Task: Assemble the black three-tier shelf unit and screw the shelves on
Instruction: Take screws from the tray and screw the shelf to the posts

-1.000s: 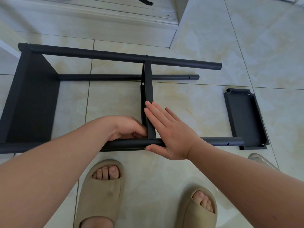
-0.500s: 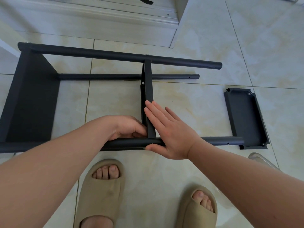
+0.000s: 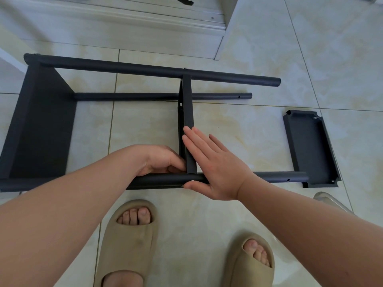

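- Head view, looking straight down: a black metal three-tier shelf frame (image 3: 145,68) lies on its side on the pale glossy tiled floor (image 3: 248,48). Its long axis runs left to right across the picture.
- The frame's round black tubes are closed off at the left by a flat black end shelf (image 3: 41,125). Their free ends point right (small screw holes show near those tips).
- A narrow black middle shelf (image 3: 188,112) stands on edge. It crosses from the far top tube (image 3: 228,76) to the near tube (image 3: 279,176), at right angles to the long axis.
- The left hand (image 3: 161,160) sits at the corner where the middle shelf meets the near tube. Its fingers are curled against the shelf's left face, and I cannot tell whether they pinch anything.
- The right hand (image 3: 215,166) is flat, its fingers straight and pressed together against the shelf's right face. Its thumb (image 3: 192,185) lies along the near tube's lower side.
- A loose black metal shelf tray (image 3: 306,146) lies hollow side up on the floor at the right. Its long axis runs near to far, and it sits just beside the near tube's tip.
- Two beige foam sandals (image 3: 128,241) with bare toes showing stand below the frame.
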Tool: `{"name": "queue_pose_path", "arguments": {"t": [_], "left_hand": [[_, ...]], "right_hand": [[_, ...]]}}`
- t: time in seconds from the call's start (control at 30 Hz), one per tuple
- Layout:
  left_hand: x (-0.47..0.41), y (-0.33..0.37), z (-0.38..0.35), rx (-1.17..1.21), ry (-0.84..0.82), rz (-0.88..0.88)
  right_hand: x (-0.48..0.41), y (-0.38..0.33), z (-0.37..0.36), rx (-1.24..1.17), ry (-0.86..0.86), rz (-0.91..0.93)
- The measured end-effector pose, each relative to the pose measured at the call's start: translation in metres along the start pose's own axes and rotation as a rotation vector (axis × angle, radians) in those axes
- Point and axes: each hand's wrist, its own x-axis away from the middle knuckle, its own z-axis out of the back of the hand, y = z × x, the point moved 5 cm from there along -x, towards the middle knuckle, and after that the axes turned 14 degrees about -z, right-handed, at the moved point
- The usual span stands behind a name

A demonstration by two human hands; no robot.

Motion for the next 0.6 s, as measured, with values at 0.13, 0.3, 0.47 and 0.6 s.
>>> {"name": "queue_pose_path", "arguments": {"t": [0.13,0.3,0.47,0.6], "left_hand": [[0.0028,-0.001,-0.002,0.103,-0.044,0.02],[0.0022,0.0014,-0.0008,0.014,0.003,-0.004],[-0.0006,0.0012,-0.0002,-0.028,0.019,-0.018],[0.0016,-0.002,-0.0013,0.076,-0.04,0.03]], "right_hand": [[0.0004,-0.0003,0.0003,-0.011,0.009,0.0],[0.0001,-0.0002,0.0009,0.0,0.001,-0.001],[0.0001,-0.0005,0.0006,0.005,-0.009,-0.005],[0.0004,-0.0005,0.0007,0.004,-0.007,-0.003]]}}
